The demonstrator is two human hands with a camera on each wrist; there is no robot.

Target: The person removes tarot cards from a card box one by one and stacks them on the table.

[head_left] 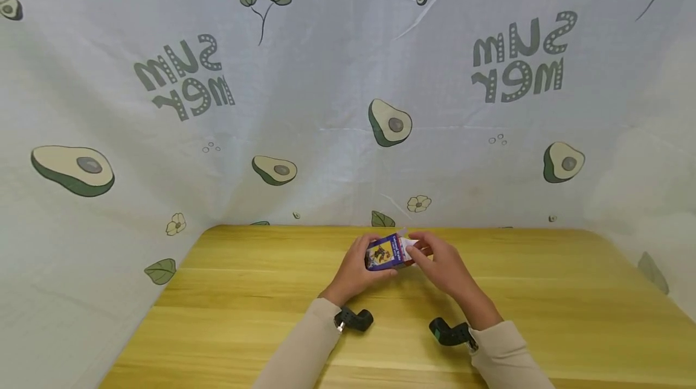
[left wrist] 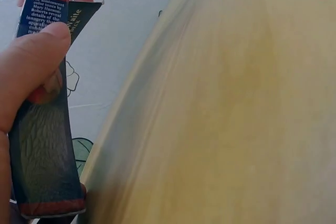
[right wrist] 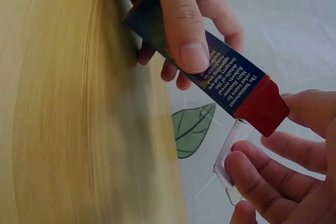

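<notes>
A small dark-blue card-deck box (head_left: 383,254) with a yellow picture panel is held above the table, tilted. My left hand (head_left: 356,268) grips it around its body; the thumb (left wrist: 39,59) lies along the narrow side printed with white text. At the box's right end the lid stands open, with a red side flap (right wrist: 265,107) and a pale-backed lid flap (right wrist: 227,153) sticking out. My right hand (head_left: 443,262) is at this end, its fingers loosely extended and touching the lid flap. The box's inside is hidden.
The wood-grain table (head_left: 244,304) spreads beneath both hands. Behind it hangs a pale curtain (head_left: 326,87) printed with avocados, leaves and lettering. A dark wrist mount (head_left: 353,319) is strapped to the left wrist, another mount (head_left: 450,331) to the right.
</notes>
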